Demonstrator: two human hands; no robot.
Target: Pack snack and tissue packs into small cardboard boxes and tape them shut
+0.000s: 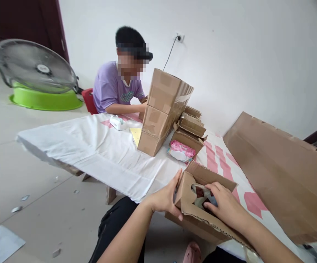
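A cardboard box [187, 191] with raised flaps lies on the near edge of the table. My left hand [166, 197] grips its left end, fingers on the far side and thumb on the near side. Inside the box are items with dark brown, grey and clear parts [199, 191], partly hidden by my fingers. My right hand [225, 202] reaches into the opening, its fingers and thumb curled at these items. What exactly it holds I cannot make out.
Stacked cardboard boxes [158, 117] stand mid-table beside a pink wipes pack [182, 150] and open boxes [190, 128]. A large cardboard box [279, 175] is at right. Across the table sits a person [113, 86]. A fan [35, 65] rests on a green basin [46, 98].
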